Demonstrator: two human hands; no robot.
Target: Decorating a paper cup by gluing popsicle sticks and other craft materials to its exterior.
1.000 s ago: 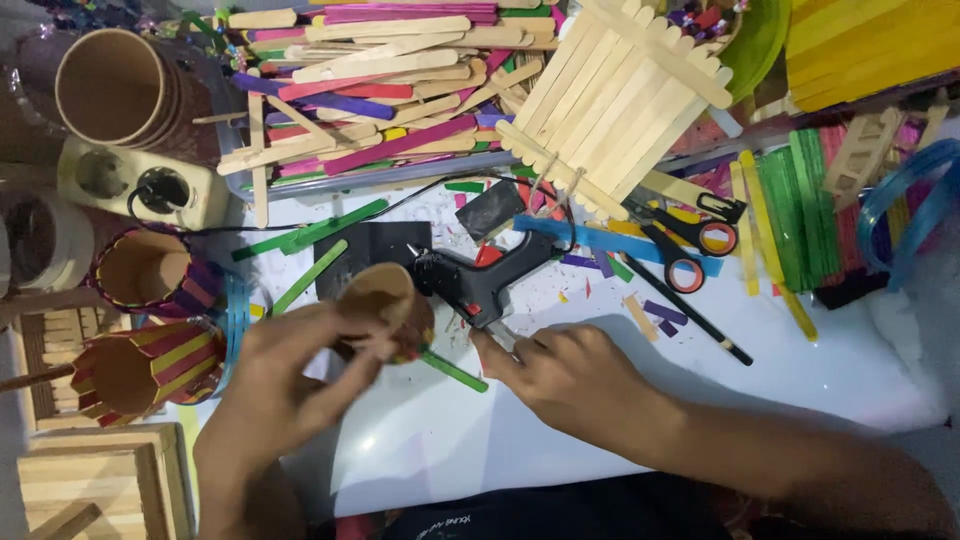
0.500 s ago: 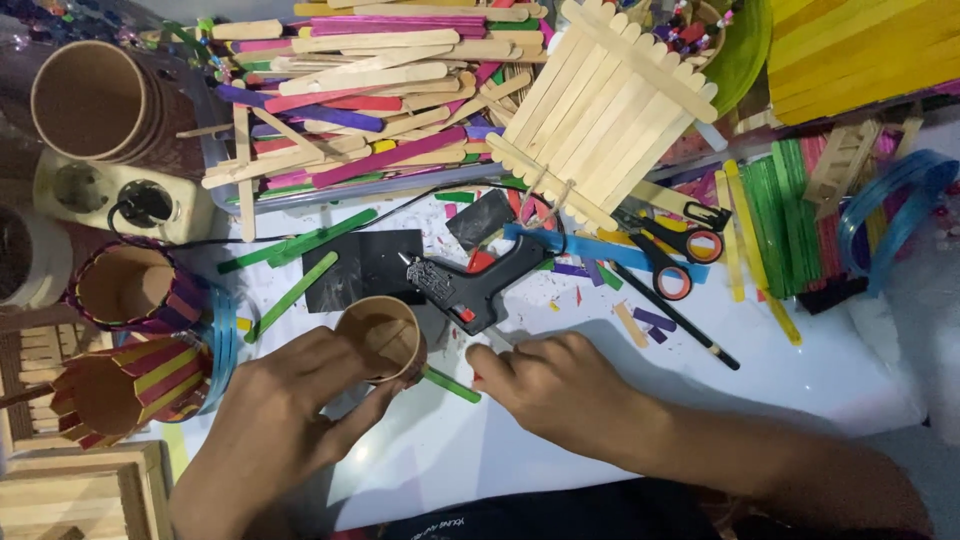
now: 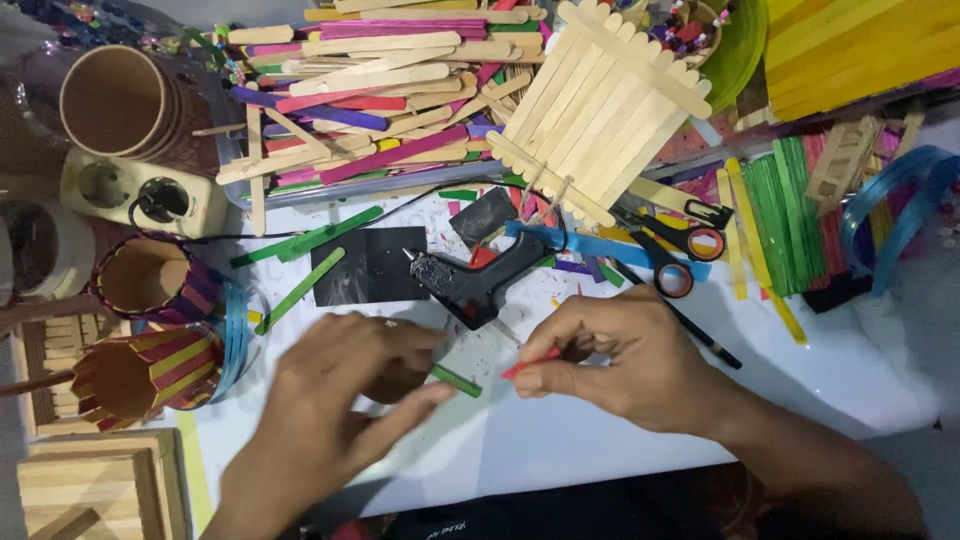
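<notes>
A person's two bare hands work over a white table [image 3: 620,440] strewn with craft sticks, seen from above. The left hand [image 3: 340,390] lies cupped over a small brown paper cup [image 3: 400,375], fingers wrapped about it so that only a sliver of the cup shows beneath the palm. The right hand [image 3: 610,365] pinches a red craft stick [image 3: 530,362] between thumb and fingertips, its free end pointing toward the cup. Both hands sit just below the black glue gun [image 3: 480,280], which rests on the table with its nozzle turned left toward a black square sheet [image 3: 365,265]. A green stick [image 3: 455,380] lies below the glue gun, between the two hands and touching the left fingers. Right of the glue gun lie scissors [image 3: 680,255] with red-ringed handles; above it, a clear tray [image 3: 300,190] is heaped with plain and coloured sticks, and a panel of plain sticks [image 3: 600,110] (joined side by side) leans over the tray's edge. Well left of the glue gun stand two stick-clad cups [image 3: 150,330] and a white power socket [image 3: 140,195].
</notes>
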